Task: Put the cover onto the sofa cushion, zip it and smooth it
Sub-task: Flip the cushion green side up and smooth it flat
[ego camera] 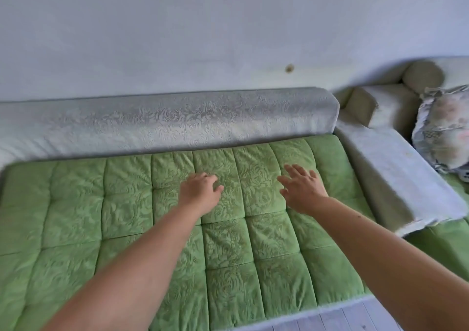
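Note:
A large green quilted sofa cushion (106,216) with a rose pattern lies flat across the seat and fills most of the view. My left hand (199,191) rests palm down on its far middle part, fingers slightly curled. My right hand (303,187) hovers or presses just to the right of it, fingers spread. Neither hand holds anything. No zip is visible from here.
A long pale grey back bolster (177,120) runs along the wall behind the cushion. A grey armrest block (396,168) stands at the right. Beyond it are beige cushions (380,105) and a floral pillow (444,133). Floorboards (355,318) show at the bottom right.

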